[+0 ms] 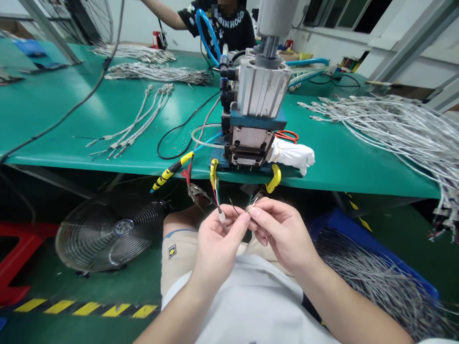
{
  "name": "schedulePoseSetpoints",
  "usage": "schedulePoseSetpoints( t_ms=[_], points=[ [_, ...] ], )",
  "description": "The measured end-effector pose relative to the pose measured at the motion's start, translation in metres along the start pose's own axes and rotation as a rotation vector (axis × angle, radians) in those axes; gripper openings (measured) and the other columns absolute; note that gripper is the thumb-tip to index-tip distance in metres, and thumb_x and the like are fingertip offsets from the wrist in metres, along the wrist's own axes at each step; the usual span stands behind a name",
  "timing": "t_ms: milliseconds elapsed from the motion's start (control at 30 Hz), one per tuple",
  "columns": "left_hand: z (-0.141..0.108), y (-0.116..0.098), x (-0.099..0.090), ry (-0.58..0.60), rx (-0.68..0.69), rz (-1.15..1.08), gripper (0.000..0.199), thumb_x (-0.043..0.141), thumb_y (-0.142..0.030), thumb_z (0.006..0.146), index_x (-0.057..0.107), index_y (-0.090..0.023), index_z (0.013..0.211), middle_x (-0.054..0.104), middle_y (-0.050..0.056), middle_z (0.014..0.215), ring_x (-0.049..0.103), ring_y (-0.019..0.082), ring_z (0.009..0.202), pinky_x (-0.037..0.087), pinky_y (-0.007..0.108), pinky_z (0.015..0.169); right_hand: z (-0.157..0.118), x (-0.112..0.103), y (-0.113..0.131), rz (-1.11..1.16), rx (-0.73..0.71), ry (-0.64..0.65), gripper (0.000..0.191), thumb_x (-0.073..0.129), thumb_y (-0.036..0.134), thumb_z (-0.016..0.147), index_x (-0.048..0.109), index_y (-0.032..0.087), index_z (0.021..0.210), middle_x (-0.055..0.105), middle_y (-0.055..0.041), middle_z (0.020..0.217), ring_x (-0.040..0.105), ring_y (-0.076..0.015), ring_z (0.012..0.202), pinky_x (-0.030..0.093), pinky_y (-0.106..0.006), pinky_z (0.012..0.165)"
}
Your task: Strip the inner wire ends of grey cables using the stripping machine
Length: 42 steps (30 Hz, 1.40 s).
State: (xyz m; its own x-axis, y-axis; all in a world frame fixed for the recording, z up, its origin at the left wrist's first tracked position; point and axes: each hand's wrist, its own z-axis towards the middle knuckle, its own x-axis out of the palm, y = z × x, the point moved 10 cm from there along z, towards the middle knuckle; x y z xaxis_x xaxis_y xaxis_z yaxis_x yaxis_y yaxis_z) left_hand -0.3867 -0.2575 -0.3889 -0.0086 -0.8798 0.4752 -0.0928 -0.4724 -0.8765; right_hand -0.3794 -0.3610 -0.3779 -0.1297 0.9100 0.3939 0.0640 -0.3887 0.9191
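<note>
Pinching thin wires (252, 205) with both hands, over the lap, just off the bench (340, 167) edge. Right hand (279, 224): thumb and index pressed together on the wires, which sit at its 10 o'clock; other fingers curled under. Left hand (218, 243): thumb tip meets the same spot, wires at its 1 o'clock. Free ends, white and green, poke up between the fingertips; a dark one sticks out toward 11.

Left hand also has a cable (222, 218) in its curled fingers, at its 12 o'clock. Red, white and green leads fan up from it, in front of a yellow grip (214, 169); can't tell if they touch.

Press (261, 91) at 12 from the hands, white cloth (294, 155) just beside it at its 4 o'clock. Loose cables (133, 138) on the bench at 10, big pile (401, 124) at 2. Fan (111, 234) at 9, blue bin (346, 224) full of cables at 4. Co-worker (229, 28) at 12, beyond the press.
</note>
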Motion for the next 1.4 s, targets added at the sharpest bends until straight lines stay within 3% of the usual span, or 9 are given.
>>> schedulePoseSetpoints(
  t_ms=[167, 333, 433, 633, 800, 900, 1033, 1167, 1400],
  points=[
    [-0.003, -0.005, -0.002, -0.001, 0.058, 0.127, 0.007, 0.067, -0.023, 0.084, 0.064, -0.019, 0.079, 0.067, 0.002, 0.069, 0.065, 0.014, 0.066, 0.054, 0.024, 0.063, 0.002, -0.001, 0.005, -0.065, 0.037, 0.026, 0.013, 0.076, 0.028, 0.082, 0.073, 0.017, 0.078, 0.060, -0.0032, 0.064, 0.050, -0.0139, 0.051, 0.042, -0.020, 0.040],
    [-0.006, -0.009, -0.006, -0.038, 0.124, 0.264, 0.008, 0.068, -0.025, 0.084, 0.064, -0.019, 0.080, 0.064, 0.000, 0.065, 0.058, 0.011, 0.052, 0.051, 0.022, 0.053, 0.006, 0.001, 0.012, -0.144, 0.063, 0.035, 0.020, 0.083, 0.034, 0.072, 0.074, 0.015, 0.072, 0.065, -0.0065, 0.074, 0.050, -0.0127, 0.048, 0.041, -0.020, 0.036],
    [-0.007, -0.014, -0.004, -0.027, 0.157, 0.250, 0.005, 0.067, -0.023, 0.083, 0.064, -0.021, 0.081, 0.067, 0.001, 0.068, 0.061, 0.013, 0.055, 0.050, 0.022, 0.052, 0.007, 0.002, 0.011, -0.155, 0.090, 0.039, 0.023, 0.083, 0.035, 0.073, 0.073, 0.015, 0.068, 0.063, -0.0048, 0.069, 0.047, -0.0109, 0.045, 0.038, -0.020, 0.036],
    [-0.009, -0.011, -0.004, 0.009, 0.128, 0.274, 0.004, 0.066, -0.024, 0.085, 0.066, -0.021, 0.082, 0.069, 0.002, 0.070, 0.062, 0.013, 0.054, 0.050, 0.022, 0.051, 0.007, 0.004, -0.003, 0.079, 0.198, 0.041, 0.021, 0.081, 0.030, 0.075, 0.071, 0.014, 0.066, 0.046, 0.0024, 0.049, 0.039, -0.0087, 0.043, 0.031, -0.016, 0.037],
    [-0.010, -0.013, -0.012, -0.051, 0.167, 0.260, 0.004, 0.068, -0.023, 0.083, 0.066, -0.020, 0.081, 0.069, 0.002, 0.072, 0.066, 0.015, 0.065, 0.052, 0.021, 0.057, 0.004, 0.008, -0.022, 0.309, 0.328, 0.077, 0.017, 0.081, 0.027, 0.073, 0.075, 0.012, 0.078, 0.042, 0.0029, 0.052, 0.033, -0.0085, 0.048, 0.022, -0.014, 0.037],
    [-0.007, -0.010, -0.010, -0.024, 0.187, 0.263, 0.004, 0.068, -0.023, 0.083, 0.066, -0.019, 0.082, 0.069, 0.003, 0.073, 0.066, 0.016, 0.067, 0.055, 0.024, 0.062, 0.004, 0.010, -0.016, 0.277, 0.258, 0.063, 0.015, 0.080, 0.026, 0.075, 0.074, 0.012, 0.075, 0.040, 0.0048, 0.048, 0.025, -0.0064, 0.044, 0.018, -0.016, 0.038],
    [-0.004, -0.006, -0.008, 0.010, 0.220, 0.239, 0.005, 0.068, -0.022, 0.084, 0.066, -0.018, 0.084, 0.069, 0.002, 0.074, 0.066, 0.015, 0.068, 0.055, 0.023, 0.065, 0.007, 0.007, 0.009, 0.131, 0.035, 0.013, 0.015, 0.079, 0.022, 0.077, 0.071, 0.013, 0.068, 0.047, 0.0037, 0.053, 0.028, -0.0036, 0.042, 0.022, -0.018, 0.042],
    [-0.002, -0.004, -0.008, -0.003, 0.191, 0.195, 0.009, 0.067, -0.023, 0.085, 0.063, -0.017, 0.081, 0.069, 0.001, 0.069, 0.066, 0.012, 0.068, 0.053, 0.019, 0.067, 0.010, 0.008, -0.008, 0.234, 0.206, 0.042, 0.013, 0.077, 0.024, 0.079, 0.073, 0.011, 0.076, 0.036, 0.0084, 0.041, 0.024, -0.0036, 0.038, 0.022, -0.016, 0.041],
    [0.002, 0.007, -0.005, 0.003, 0.069, 0.137, 0.017, 0.064, -0.029, 0.088, 0.061, -0.016, 0.077, 0.064, -0.003, 0.062, 0.033, 0.001, 0.042, 0.044, 0.013, 0.057, 0.013, 0.007, -0.016, 0.244, 0.268, 0.098, 0.015, 0.073, 0.024, 0.083, 0.072, 0.010, 0.078, 0.042, 0.0050, 0.043, 0.028, -0.0045, 0.038, 0.019, -0.015, 0.038]
  ],
)
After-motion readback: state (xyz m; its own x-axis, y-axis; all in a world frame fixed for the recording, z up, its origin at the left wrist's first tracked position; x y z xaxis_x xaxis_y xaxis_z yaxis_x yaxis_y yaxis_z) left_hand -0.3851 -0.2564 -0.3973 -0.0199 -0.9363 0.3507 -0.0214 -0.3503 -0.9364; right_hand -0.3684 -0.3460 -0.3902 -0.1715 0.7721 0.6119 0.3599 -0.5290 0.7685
